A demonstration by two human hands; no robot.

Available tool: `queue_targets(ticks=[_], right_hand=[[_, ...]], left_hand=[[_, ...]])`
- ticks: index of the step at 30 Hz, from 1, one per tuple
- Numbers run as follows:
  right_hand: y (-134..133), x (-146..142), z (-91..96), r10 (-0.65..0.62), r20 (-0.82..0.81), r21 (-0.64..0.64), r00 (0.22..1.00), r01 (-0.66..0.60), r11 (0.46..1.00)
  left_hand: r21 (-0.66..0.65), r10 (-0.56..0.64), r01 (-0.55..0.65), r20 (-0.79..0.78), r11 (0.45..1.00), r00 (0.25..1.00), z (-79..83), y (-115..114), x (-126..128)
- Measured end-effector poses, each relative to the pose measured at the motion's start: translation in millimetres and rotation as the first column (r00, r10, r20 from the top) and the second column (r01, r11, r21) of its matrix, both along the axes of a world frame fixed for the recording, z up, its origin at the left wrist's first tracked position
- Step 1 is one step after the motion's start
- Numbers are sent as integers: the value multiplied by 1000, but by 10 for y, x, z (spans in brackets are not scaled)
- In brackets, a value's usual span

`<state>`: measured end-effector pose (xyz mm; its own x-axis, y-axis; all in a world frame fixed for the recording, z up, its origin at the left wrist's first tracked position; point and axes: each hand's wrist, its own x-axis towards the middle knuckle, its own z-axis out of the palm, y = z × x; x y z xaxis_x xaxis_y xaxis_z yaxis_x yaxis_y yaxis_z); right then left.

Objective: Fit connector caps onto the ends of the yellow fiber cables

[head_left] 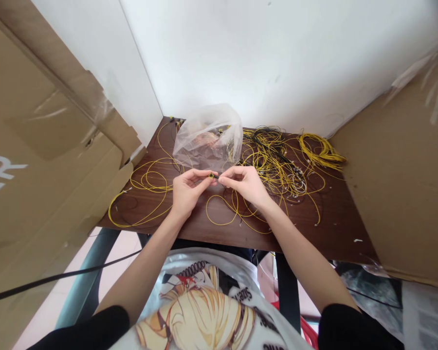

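Note:
Over the brown table (190, 232), my left hand (191, 191) pinches a small black piece with a yellow ring (211, 175) between thumb and fingertips. My right hand (245, 182) is closed on the other end of this dark piece, its fingertips a short way from the left ones. What exactly the piece is, I cannot make out. Loose thin yellow cable (155, 188) lies in loops to the left of my hands. Another yellow loop (221, 224) rests below them. A clear plastic bag (208, 131) stands just behind my hands, with reddish and yellow bits inside.
A tangled pile of yellow and black cables (270, 155) covers the back right of the table, beside a coiled yellow bundle (319, 151). Cardboard walls stand at the left (51, 146) and right (405, 170). A white wall (263, 58) closes off the back.

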<state>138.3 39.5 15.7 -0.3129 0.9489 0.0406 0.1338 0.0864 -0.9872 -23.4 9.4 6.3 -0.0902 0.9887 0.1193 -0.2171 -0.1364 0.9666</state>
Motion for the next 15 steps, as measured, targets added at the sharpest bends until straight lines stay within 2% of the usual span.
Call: queue_targets(ticks=[10,15], right_hand=[[-8,6,15,93,-23,-26,995,-93,995],[18,41,30,41,-13,-22,999,-41,999]], left_hand=[[-10,-1,1,21,1000,1000,-9,12,-9],[-6,16,-15,42,1000,999,-16,20,-17]])
